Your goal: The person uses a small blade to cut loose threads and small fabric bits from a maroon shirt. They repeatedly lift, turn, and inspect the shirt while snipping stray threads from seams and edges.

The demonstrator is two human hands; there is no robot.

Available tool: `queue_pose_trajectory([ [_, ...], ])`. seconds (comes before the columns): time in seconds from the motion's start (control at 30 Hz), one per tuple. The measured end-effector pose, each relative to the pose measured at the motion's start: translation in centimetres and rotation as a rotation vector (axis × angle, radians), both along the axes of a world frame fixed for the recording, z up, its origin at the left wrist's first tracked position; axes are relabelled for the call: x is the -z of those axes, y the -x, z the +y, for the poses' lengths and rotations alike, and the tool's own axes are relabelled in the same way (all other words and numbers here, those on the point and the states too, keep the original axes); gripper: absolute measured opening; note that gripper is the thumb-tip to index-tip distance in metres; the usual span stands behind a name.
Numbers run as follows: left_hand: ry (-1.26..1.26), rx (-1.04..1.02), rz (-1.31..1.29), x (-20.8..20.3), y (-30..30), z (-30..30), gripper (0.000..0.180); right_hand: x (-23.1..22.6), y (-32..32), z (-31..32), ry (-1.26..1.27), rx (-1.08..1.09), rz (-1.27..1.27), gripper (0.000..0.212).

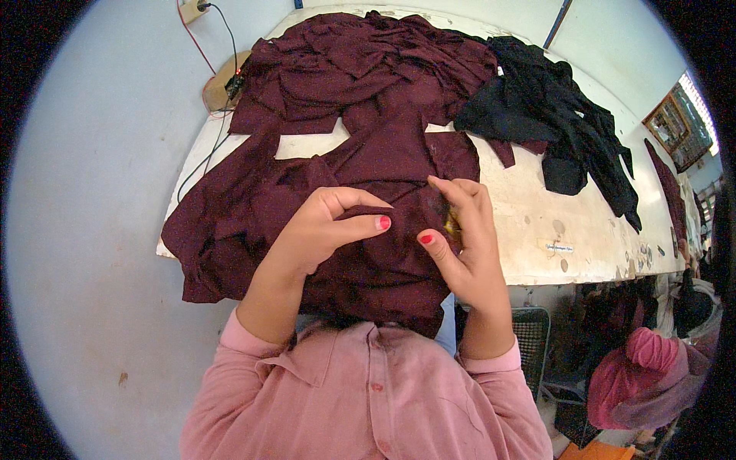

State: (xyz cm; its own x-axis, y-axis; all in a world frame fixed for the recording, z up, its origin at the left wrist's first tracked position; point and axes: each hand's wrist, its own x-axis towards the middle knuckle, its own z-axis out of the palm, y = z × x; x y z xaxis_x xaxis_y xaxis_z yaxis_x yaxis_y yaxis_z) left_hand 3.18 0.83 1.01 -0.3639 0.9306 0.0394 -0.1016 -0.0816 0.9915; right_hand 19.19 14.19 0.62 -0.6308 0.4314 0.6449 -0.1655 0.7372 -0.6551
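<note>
A dark maroon garment (pixel 230 218) lies bunched over the table's near edge and hangs down in front of my body. My left hand (pixel 326 226) pinches a fold of it between thumb and fingers. Just right of that fold is my right hand (pixel 469 238), its thumb apart from its curled fingers. A small yellow-and-dark thing (pixel 451 224) shows against the right palm, seemingly held by the lower fingers; its kind is too hidden to tell.
A big heap of maroon cloth (pixel 368 69) covers the far part of the white table (pixel 529 238), with black garments (pixel 552 107) to its right. Cables run down the left edge from a wall socket (pixel 193 9). At lower right are a chair (pixel 529 337) and a person in pink (pixel 644 376).
</note>
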Motion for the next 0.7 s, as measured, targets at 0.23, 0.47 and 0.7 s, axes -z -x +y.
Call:
queue_pose_trajectory([
  [0.23, -0.05, 0.03, -0.162, 0.2, 0.5, -0.9, 0.02, 0.4, 0.0, -0.1, -0.386, 0.102, 0.016, 0.044],
  [0.47, -0.073, -0.006, -0.062, 0.1, 0.0, -0.9, 0.02, -0.7, 0.1, -0.4, -0.584, 0.136, -0.004, 0.042],
  [0.7, -0.076, 0.003, 0.042, 0.5, 0.2, -0.8, 0.02, -1.7, 0.0, -0.9, -0.587, 0.093, -0.068, 0.037],
])
